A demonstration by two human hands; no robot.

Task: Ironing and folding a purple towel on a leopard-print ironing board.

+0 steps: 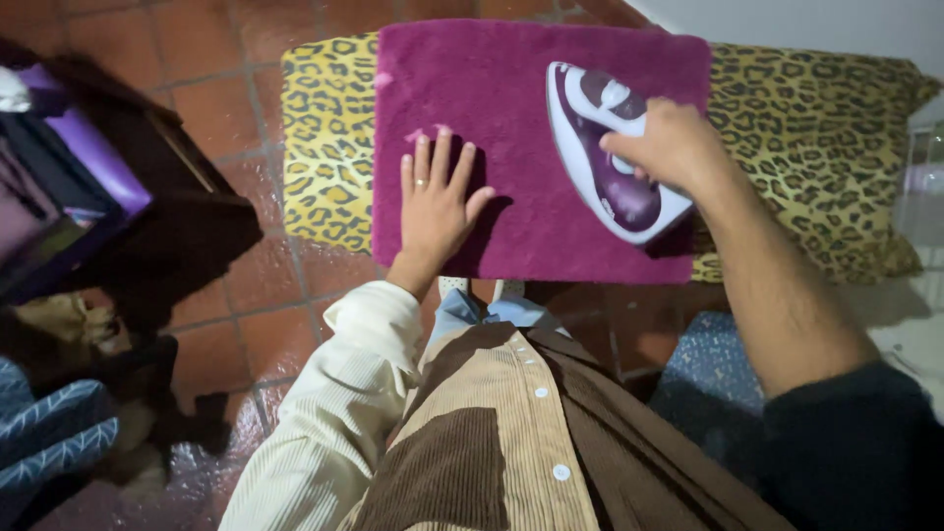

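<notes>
- towel point(511, 108) lies on the ironing board point(816, 128)
- iron point(610, 157) sits on the towel's right part, right hand point(669, 147) on it
- left hand point(438, 202) flat on the towel, left of the iron

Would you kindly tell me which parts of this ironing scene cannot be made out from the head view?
- Iron: its handle is hidden under the right hand; no cord shows.
- Magenta towel: the part beneath the left hand and the iron is covered.
- Leopard-print board cover: its middle lies under the towel; the legs are hidden.
- Dark furniture with purple items: cut by the left edge, too dim to identify.
</notes>
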